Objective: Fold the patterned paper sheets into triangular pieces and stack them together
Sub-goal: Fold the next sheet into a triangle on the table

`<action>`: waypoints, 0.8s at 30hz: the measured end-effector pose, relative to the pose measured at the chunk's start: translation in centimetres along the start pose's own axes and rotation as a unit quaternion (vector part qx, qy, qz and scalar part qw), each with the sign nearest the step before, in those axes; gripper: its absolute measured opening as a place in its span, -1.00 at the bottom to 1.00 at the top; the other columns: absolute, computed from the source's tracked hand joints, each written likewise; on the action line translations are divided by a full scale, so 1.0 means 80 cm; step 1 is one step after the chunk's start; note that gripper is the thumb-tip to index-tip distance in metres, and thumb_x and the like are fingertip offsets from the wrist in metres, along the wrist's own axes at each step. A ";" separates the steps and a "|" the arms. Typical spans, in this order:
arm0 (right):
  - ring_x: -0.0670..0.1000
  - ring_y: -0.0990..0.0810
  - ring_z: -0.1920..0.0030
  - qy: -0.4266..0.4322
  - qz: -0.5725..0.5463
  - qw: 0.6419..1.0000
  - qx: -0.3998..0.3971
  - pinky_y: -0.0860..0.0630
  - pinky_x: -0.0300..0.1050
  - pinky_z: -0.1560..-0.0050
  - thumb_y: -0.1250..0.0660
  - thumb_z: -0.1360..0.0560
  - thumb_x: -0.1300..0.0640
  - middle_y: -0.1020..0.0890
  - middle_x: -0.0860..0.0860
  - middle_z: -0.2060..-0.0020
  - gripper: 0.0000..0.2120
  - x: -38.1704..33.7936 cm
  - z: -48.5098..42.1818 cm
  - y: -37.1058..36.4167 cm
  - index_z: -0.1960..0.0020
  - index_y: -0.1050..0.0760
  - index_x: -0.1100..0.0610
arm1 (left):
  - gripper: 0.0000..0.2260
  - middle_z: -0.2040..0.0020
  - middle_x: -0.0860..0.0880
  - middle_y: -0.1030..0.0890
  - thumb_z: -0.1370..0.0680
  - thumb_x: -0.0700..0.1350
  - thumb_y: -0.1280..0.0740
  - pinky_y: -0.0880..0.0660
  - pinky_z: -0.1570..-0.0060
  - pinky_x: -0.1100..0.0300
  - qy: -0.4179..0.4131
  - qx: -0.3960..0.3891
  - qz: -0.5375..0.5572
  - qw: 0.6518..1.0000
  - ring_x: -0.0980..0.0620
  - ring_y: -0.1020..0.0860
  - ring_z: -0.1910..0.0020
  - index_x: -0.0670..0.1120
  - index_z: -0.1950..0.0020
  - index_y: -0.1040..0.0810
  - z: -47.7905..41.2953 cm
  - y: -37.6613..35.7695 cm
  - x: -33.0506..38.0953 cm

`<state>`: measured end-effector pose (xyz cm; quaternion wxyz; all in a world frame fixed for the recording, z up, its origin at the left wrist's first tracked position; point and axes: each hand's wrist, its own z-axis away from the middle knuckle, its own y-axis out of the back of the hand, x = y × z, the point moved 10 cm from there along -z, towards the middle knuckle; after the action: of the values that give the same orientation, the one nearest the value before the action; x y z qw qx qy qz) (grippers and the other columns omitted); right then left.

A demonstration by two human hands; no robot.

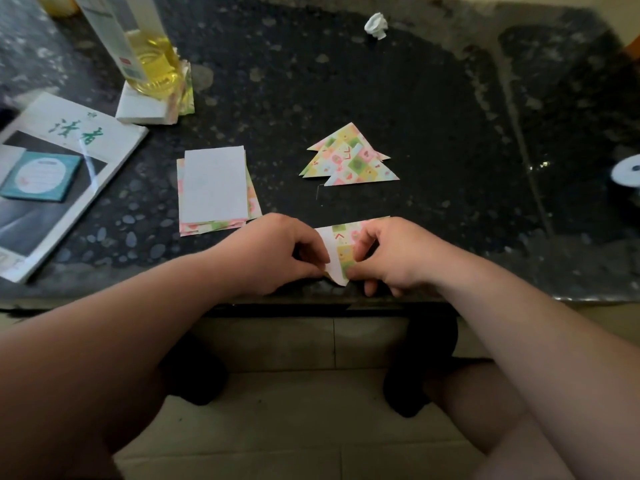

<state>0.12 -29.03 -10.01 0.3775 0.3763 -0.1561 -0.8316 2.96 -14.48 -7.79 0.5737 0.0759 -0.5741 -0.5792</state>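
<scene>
1. Patterned sheet (pixel 341 245): front ctr of dark speckled tabletop (pixel 346 81), lower corner close to the front edge. Partly folded, white back showing at left, printed side at right. Held btwn both hands.
2. Left hand (pixel 277 251): fingers (pixel 313 252) curled, pinching the sheet's white left edge.
3. Right hand (pixel 394 254): fingers (pixel 362 242) curled, thumb & forefinger pinching the printed part. Remaining fingers tucked under, near the tabletop edge.
4. Triangular pieces (pixel 349 157): several folded pcs, overlapped in one pile, points away from the person. Beyond the held sheet, apart from it.
5. Unfolded sheets (pixel 214 188): flat stack, top one white side up, patterned edges showing beneath. Left of the triangular pieces, just beyond the left hand.
6. Bottle (pixel 138 46): clear w/ yellow liquid, far left, standing on a white block (pixel 142 107). Patterned paper against the block's right side.
7. Magazine (pixel 69 161): left edge, teal pad (pixel 41 176) lying on it.
8. Crumpled white scrap (pixel 375 26): far ctr.
9. White round item (pixel 627 171): right edge, cut off by frame; cannot tell what it is.
</scene>
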 end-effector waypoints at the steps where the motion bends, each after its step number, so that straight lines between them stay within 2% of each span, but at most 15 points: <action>1: -0.06 -0.43 0.62 -0.005 0.001 1.000 -0.005 -0.33 -0.25 0.59 -0.52 -0.48 0.19 -0.70 0.05 0.41 -0.78 -0.001 0.001 0.000 -0.04 -0.51 0.13 | -0.85 0.09 0.29 -0.60 -0.50 0.04 -0.53 -0.38 0.21 0.51 0.008 -0.004 0.001 1.000 0.35 -0.54 0.10 0.28 0.11 -0.61 -0.001 0.000 0.000; 5: 0.02 -0.58 0.43 -0.015 0.004 1.000 -0.022 -0.38 -0.20 0.54 -0.54 -0.46 0.20 -0.72 0.06 0.38 -0.74 -0.001 0.002 -0.007 -0.02 -0.49 0.11 | -0.87 0.09 0.24 -0.62 -0.48 0.03 -0.55 -0.38 0.22 0.46 0.028 -0.025 0.003 0.999 0.28 -0.55 0.12 0.23 0.15 -0.63 -0.002 -0.002 -0.001; 10: 0.07 -0.60 0.32 -0.028 0.005 0.999 -0.027 -0.39 -0.18 0.50 -0.56 -0.45 0.18 -0.73 0.08 0.35 -0.74 0.001 0.004 -0.009 -0.05 -0.54 0.16 | -0.85 0.16 0.24 -0.61 -0.47 0.04 -0.56 -0.38 0.31 0.46 0.031 -0.022 0.022 0.999 0.29 -0.56 0.17 0.23 0.18 -0.61 -0.004 -0.001 0.000; 13: 0.05 -0.62 0.32 -0.031 0.007 0.999 -0.025 -0.40 -0.19 0.50 -0.57 -0.45 0.17 -0.73 0.08 0.34 -0.72 0.001 0.004 -0.010 -0.08 -0.56 0.17 | -0.82 0.18 0.26 -0.60 -0.47 0.03 -0.56 -0.41 0.33 0.52 0.020 -0.016 0.040 0.999 0.42 -0.53 0.14 0.25 0.17 -0.59 -0.005 0.000 0.004; 16: -0.01 -0.66 0.36 -0.030 0.016 0.999 -0.021 -0.42 -0.23 0.53 -0.58 -0.44 0.17 -0.73 0.06 0.34 -0.75 0.001 0.004 -0.009 -0.05 -0.58 0.15 | -0.86 0.16 0.26 -0.61 -0.49 0.01 -0.55 -0.41 0.29 0.58 0.020 -0.009 0.052 0.998 0.47 -0.51 0.11 0.22 0.07 -0.64 -0.006 -0.001 0.006; 19: -0.07 -0.61 0.46 -0.027 0.020 0.999 -0.019 -0.41 -0.24 0.54 -0.58 -0.44 0.17 -0.72 0.04 0.39 -0.80 0.001 0.002 -0.009 0.04 -0.57 0.11 | -0.86 0.16 0.25 -0.62 -0.51 -0.02 -0.53 -0.42 0.31 0.55 0.040 0.001 0.055 0.998 0.39 -0.57 0.16 0.20 0.04 -0.63 -0.008 -0.003 0.005; 21: -0.07 -0.60 0.48 -0.028 0.017 0.999 -0.018 -0.41 -0.23 0.54 -0.58 -0.44 0.18 -0.70 0.03 0.41 -0.80 0.001 0.001 -0.009 0.07 -0.56 0.09 | -0.84 0.16 0.22 -0.65 -0.51 -0.06 -0.52 -0.44 0.26 0.51 0.058 0.008 0.060 0.996 0.31 -0.60 0.18 0.19 0.06 -0.62 -0.011 -0.006 0.004; 24: -0.03 -0.63 0.41 -0.027 0.017 0.999 -0.019 -0.42 -0.21 0.52 -0.58 -0.44 0.18 -0.71 0.04 0.39 -0.80 0.000 0.002 -0.010 0.04 -0.57 0.11 | -0.82 0.20 0.19 -0.67 -0.51 -0.11 -0.51 -0.41 0.30 0.47 0.086 0.011 0.067 0.994 0.29 -0.61 0.22 0.17 0.07 -0.60 -0.014 -0.008 0.002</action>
<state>-0.42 -28.52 -10.31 0.3944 0.3435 -0.1568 -0.8378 3.39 -15.46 -8.51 0.6575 0.0930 -0.5331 -0.5243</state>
